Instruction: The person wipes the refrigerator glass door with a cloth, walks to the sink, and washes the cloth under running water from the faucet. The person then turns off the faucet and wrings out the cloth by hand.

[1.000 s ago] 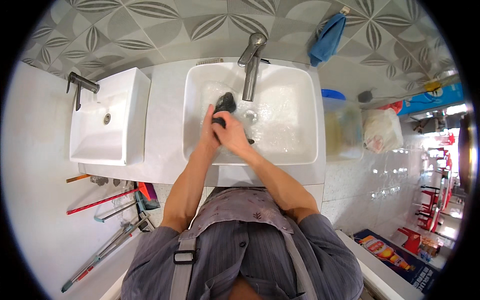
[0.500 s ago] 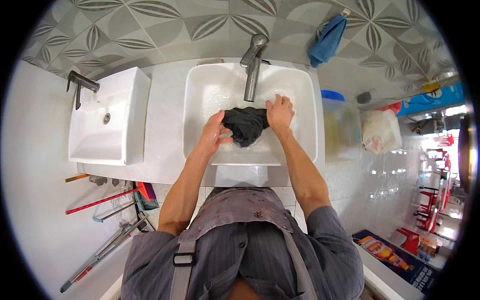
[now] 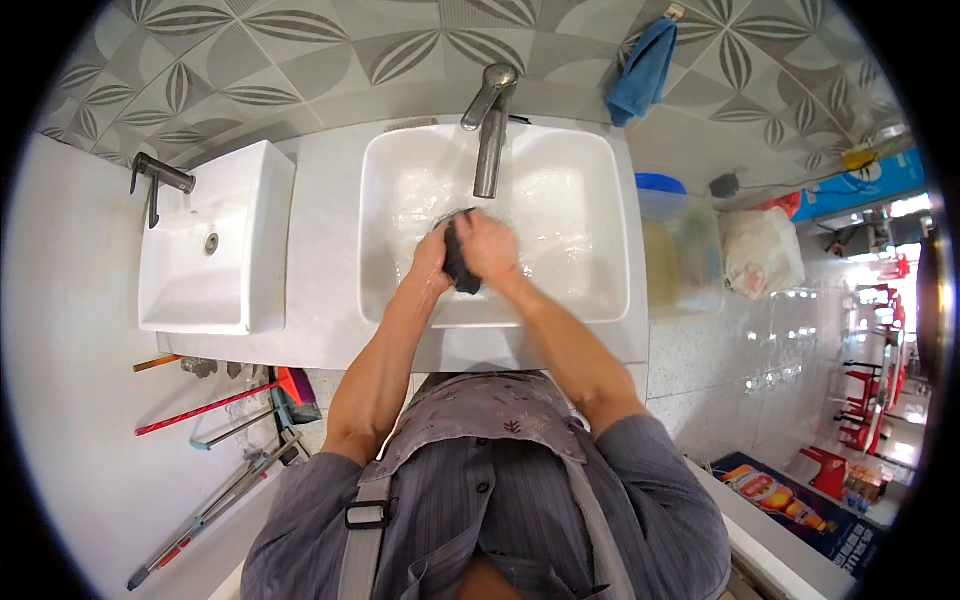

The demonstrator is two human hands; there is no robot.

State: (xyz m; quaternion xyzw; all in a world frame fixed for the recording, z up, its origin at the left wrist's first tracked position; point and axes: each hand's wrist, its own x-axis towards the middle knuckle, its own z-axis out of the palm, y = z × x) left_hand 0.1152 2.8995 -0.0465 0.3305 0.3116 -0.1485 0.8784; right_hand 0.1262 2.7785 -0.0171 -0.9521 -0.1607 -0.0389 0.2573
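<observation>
A wet black cloth is bunched up small between my two hands, low over the white sink basin with water in it. My left hand is closed around the cloth's left side. From the right, my right hand presses over the cloth with its fingers curled, smeared by motion. Both hands hide much of the cloth. Just above them is the spout of the grey metal faucet.
On the left stands a second white basin with a dark faucet. A blue towel hangs on the tiled wall. Right of the sink are a clear plastic tub and a white plastic bag. Brooms lean at lower left.
The cloth was spread between my hands and is now bunched into a small wad. My right hand has moved left to meet my left hand.
</observation>
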